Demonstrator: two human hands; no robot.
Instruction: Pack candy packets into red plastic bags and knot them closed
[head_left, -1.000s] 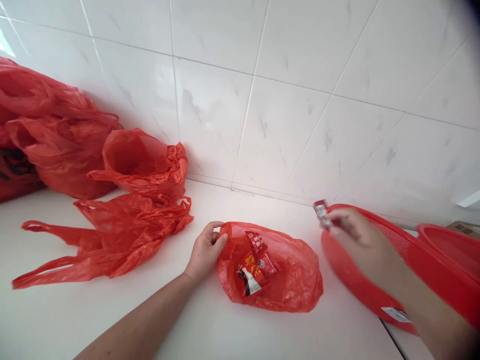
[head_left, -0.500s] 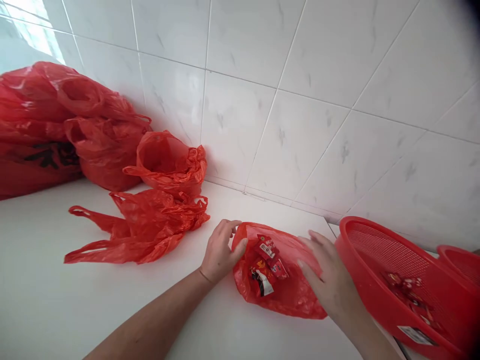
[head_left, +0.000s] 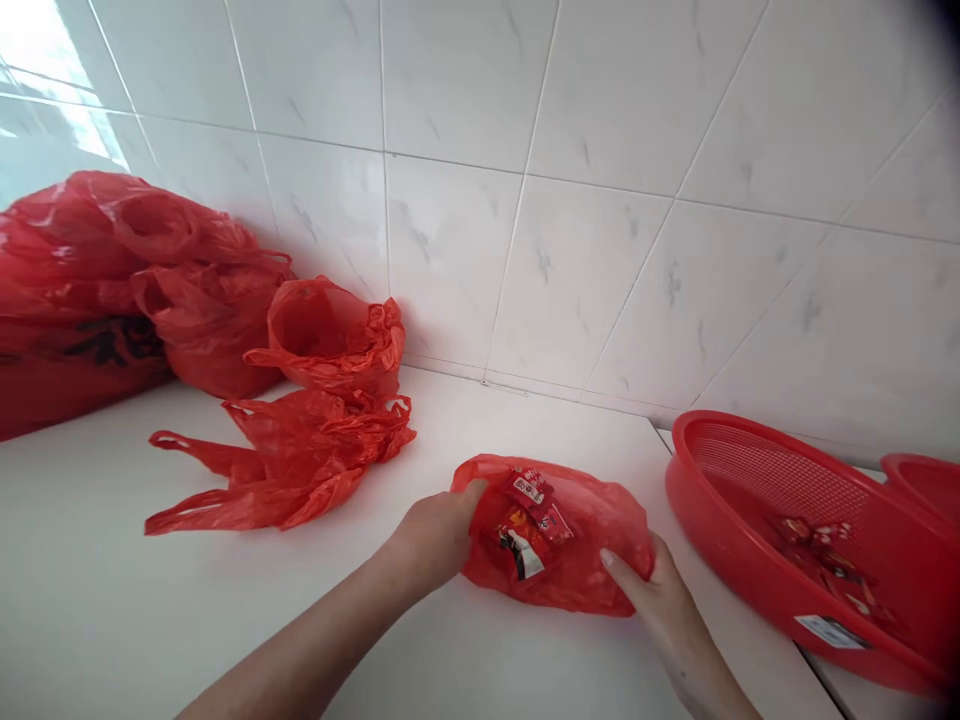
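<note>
A red plastic bag [head_left: 592,515] lies with its mouth spread open on the white surface in front of me. Several small wrapped packets [head_left: 525,545], red, yellow and white, rest inside it. My left hand [head_left: 442,535] grips the bag's left rim, its thumb inside and its other fingers mostly hidden outside. At the opposite end, my right hand [head_left: 656,590] pinches the rim, thumb inside and fingers behind the plastic.
Left of the bag lies a flattened red bag [head_left: 300,465], with an upright open red bag [head_left: 330,330] behind it. Full red bags [head_left: 97,260] are piled farther left. A red mesh basket [head_left: 720,510] holding small packets stands at right, beside another red basket [head_left: 926,480]. A tiled wall [head_left: 465,250] rises behind.
My right hand has gone from hovering open over the bag's right side to gripping its rim. My left hand has closed on the left rim. The camera view has shifted slightly.
</note>
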